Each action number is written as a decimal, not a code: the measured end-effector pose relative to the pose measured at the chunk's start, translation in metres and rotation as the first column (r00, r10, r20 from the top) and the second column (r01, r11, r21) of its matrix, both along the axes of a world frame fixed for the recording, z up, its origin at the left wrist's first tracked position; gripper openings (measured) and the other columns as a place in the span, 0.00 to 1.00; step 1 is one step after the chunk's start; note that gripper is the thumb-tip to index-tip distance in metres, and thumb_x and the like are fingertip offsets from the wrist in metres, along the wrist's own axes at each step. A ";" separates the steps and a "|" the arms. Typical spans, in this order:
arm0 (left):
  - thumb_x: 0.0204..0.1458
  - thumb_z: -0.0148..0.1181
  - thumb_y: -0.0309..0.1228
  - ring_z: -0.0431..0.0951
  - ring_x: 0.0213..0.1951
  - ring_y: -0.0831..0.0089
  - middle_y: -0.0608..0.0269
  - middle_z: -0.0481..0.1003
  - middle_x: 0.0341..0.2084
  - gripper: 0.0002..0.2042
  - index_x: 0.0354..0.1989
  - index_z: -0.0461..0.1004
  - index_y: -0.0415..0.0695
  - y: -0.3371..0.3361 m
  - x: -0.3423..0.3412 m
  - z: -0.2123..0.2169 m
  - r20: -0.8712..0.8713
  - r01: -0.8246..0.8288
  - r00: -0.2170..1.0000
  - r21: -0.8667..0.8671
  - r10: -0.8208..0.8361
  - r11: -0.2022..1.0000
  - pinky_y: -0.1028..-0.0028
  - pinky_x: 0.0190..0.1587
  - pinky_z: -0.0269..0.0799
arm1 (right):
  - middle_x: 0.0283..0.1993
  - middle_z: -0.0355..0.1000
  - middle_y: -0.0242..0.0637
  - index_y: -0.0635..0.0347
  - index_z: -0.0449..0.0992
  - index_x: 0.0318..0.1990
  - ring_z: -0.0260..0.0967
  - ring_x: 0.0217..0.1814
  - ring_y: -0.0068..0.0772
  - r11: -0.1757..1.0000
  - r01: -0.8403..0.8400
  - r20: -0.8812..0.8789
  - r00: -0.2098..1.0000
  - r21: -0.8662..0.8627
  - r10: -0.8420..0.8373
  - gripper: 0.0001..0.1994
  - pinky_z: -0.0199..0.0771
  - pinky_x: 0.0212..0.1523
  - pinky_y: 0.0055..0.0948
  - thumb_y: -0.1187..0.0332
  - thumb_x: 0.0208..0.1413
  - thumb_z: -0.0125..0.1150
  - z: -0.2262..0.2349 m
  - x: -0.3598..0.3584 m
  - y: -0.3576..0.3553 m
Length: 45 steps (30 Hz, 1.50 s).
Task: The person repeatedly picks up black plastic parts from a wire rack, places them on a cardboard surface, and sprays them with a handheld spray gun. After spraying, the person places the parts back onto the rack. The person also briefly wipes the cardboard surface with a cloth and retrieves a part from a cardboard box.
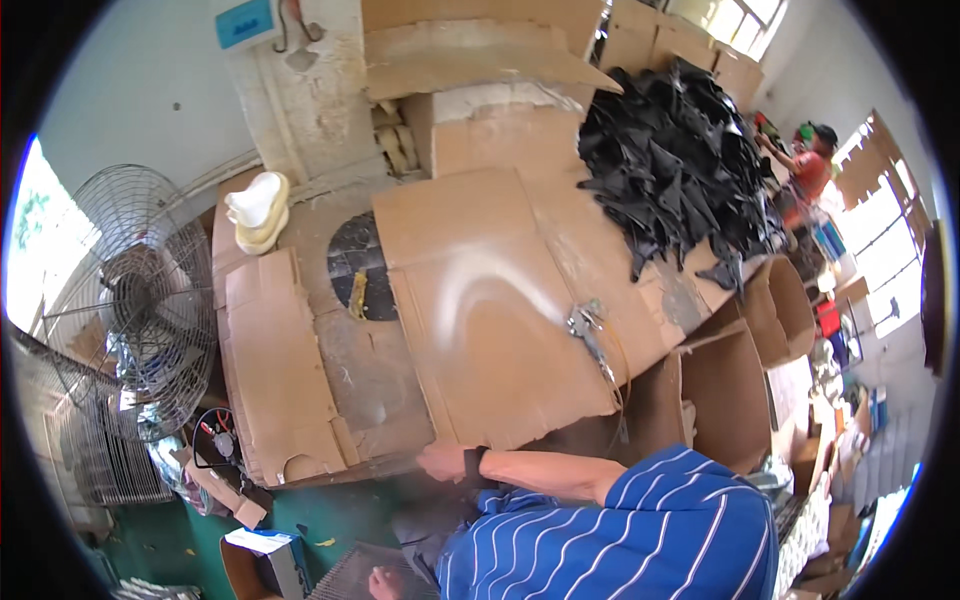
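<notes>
Cardboard sheet (490, 310) covers my worktable's middle; my right hand (443, 461) grips its near edge, fingers curled shut on it. My left hand (383, 583) sits low at the frame's bottom, grip unclear. Scissors (590, 335) lie near the sheet's right edge, black scraps (680, 160) heaped at the far-right corner.

Brown cardboard sheet (490, 300), black scrap pile (680, 160), blue white-striped shirt (640, 530).
</notes>
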<state>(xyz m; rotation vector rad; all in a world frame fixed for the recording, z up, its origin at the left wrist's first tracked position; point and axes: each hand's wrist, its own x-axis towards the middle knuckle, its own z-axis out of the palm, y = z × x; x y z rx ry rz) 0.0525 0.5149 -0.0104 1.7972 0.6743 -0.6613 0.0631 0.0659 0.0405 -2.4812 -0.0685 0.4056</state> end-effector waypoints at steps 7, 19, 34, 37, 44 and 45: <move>0.64 0.57 0.40 0.70 0.21 0.81 0.69 0.68 0.18 0.14 0.30 0.71 0.44 0.035 0.023 -0.035 0.119 -0.030 0.991 -0.284 0.067 0.958 0.77 0.22 0.66 | 0.31 0.78 0.55 0.66 0.81 0.28 0.78 0.37 0.61 0.999 -0.016 -0.178 0.984 -0.047 0.007 0.14 0.78 0.39 0.55 0.62 0.50 0.57 -0.011 -0.005 0.032; 0.60 0.61 0.36 0.82 0.34 0.70 0.56 0.82 0.31 0.12 0.41 0.80 0.38 0.122 0.145 0.074 0.414 -0.099 0.908 0.070 0.062 0.993 0.69 0.40 0.76 | 0.40 0.78 0.62 0.64 0.80 0.46 0.76 0.47 0.65 0.959 -0.236 -0.349 0.921 -0.157 0.170 0.18 0.76 0.50 0.55 0.60 0.54 0.57 0.031 0.118 0.152; 0.56 0.64 0.33 0.82 0.41 0.59 0.53 0.81 0.37 0.10 0.41 0.80 0.41 0.298 0.127 0.083 0.515 -0.507 0.777 0.174 0.361 0.844 0.65 0.47 0.76 | 0.40 0.80 0.54 0.61 0.78 0.51 0.80 0.44 0.55 0.621 -0.763 -0.226 0.646 -0.177 0.729 0.19 0.80 0.45 0.48 0.59 0.56 0.61 0.061 0.290 0.445; 0.56 0.64 0.34 0.81 0.43 0.54 0.51 0.80 0.39 0.10 0.42 0.80 0.41 0.306 0.131 0.081 0.530 -0.483 0.789 0.224 0.310 0.846 0.61 0.49 0.75 | 0.36 0.79 0.55 0.64 0.76 0.40 0.78 0.42 0.59 0.603 -0.785 -0.182 0.619 -0.143 0.764 0.11 0.77 0.44 0.54 0.65 0.57 0.56 0.069 0.309 0.472; 0.54 0.65 0.37 0.77 0.49 0.50 0.52 0.77 0.45 0.15 0.46 0.78 0.43 0.310 0.154 0.054 0.418 -0.254 0.904 0.352 0.092 0.901 0.57 0.53 0.73 | 0.19 0.74 0.47 0.58 0.74 0.26 0.77 0.22 0.50 0.501 -0.849 0.103 0.491 -0.168 0.865 0.07 0.77 0.23 0.46 0.67 0.51 0.58 0.031 0.351 0.518; 0.54 0.66 0.38 0.76 0.50 0.50 0.52 0.76 0.46 0.16 0.47 0.78 0.43 0.312 0.158 0.047 0.390 -0.214 0.919 0.359 0.062 0.908 0.56 0.53 0.73 | 0.19 0.74 0.48 0.58 0.74 0.26 0.77 0.22 0.50 0.486 -0.857 0.089 0.478 -0.170 0.874 0.07 0.77 0.23 0.46 0.67 0.51 0.58 0.028 0.360 0.523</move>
